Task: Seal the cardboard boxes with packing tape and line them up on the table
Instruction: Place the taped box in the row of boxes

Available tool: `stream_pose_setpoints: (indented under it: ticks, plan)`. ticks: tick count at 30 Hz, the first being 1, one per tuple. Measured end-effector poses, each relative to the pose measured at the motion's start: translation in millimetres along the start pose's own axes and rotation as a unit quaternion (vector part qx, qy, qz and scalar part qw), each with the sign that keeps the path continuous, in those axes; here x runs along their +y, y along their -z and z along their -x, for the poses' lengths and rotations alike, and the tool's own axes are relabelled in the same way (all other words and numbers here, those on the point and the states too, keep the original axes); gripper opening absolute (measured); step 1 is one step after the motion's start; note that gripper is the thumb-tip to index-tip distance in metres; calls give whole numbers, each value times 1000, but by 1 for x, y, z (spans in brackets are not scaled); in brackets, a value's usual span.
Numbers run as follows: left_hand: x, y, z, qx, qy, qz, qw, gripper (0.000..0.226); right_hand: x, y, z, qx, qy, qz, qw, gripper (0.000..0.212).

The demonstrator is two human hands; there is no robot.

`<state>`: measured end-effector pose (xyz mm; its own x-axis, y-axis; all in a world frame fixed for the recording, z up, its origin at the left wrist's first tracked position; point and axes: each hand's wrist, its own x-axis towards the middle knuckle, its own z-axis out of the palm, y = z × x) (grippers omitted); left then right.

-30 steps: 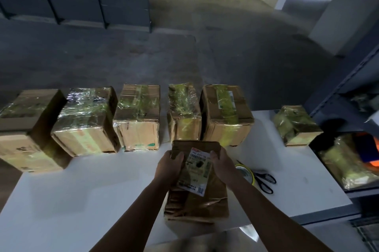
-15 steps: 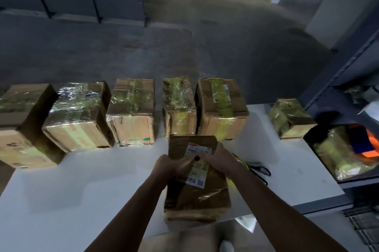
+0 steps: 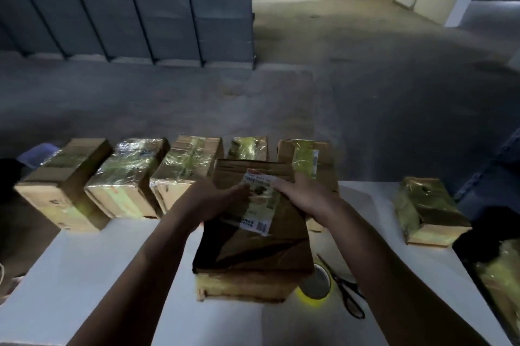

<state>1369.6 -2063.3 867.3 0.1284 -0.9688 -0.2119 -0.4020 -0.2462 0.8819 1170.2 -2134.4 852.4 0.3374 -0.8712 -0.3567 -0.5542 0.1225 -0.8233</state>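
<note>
A brown cardboard box [image 3: 253, 247] with a white shipping label lies on the white table [image 3: 84, 289] in front of me. My left hand [image 3: 213, 199] and my right hand [image 3: 304, 196] both rest on its top near the label, fingers pressing down on the flaps. Behind it, several taped boxes stand in a row along the far edge, such as the leftmost box [image 3: 64, 182] and the one behind my right hand [image 3: 309, 160]. A roll of yellow packing tape [image 3: 315, 286] lies at the box's right corner, partly hidden by it.
Black-handled scissors [image 3: 346, 289] lie right of the tape roll. A small taped box [image 3: 427, 210] sits alone at the table's right end. Dark shelving with wrapped parcels [image 3: 501, 283] stands to the right. Concrete floor and grey stacked units lie beyond the table.
The camera has tilted upward, showing more of the room. My hands have slid closer together on top of the box, by the label; the box stays in the same place.
</note>
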Motion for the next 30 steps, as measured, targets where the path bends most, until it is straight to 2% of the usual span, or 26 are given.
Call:
stream_pose_setpoints:
  ticks: [4,7,10,13,17,20,21,23,26,30]
  plan:
    - [32,-17,-7,67,-55,-26,996,30,-4,42,-4,24,71,-5,997,58]
    - [58,-31,-23,91,-79,-67,990,41,0,70,-9,60,60,7,996,58]
    - [80,-46,-43,117,-72,-90,987,42,8,94,-10,121,55,-35,991,54]
    - [96,-65,-71,165,-56,-44,984,38,18,116,-5,152,76,-117,978,51]
    - [108,-106,-110,193,-62,-2,979,63,39,144,4,137,98,-94,981,55]
    - [118,-139,-125,129,-91,91,983,78,54,173,4,227,81,-93,966,57]
    - [124,-150,-126,100,-102,104,984,73,59,182,5,255,84,-94,959,56]
    - [132,-169,-128,51,-122,59,989,52,70,196,9,299,72,-84,948,55]
    - [137,-195,-133,-2,-138,24,990,24,94,209,10,335,45,-93,937,61]
    - [135,-223,-131,-47,-153,2,987,19,122,220,9,344,-4,-95,934,55]
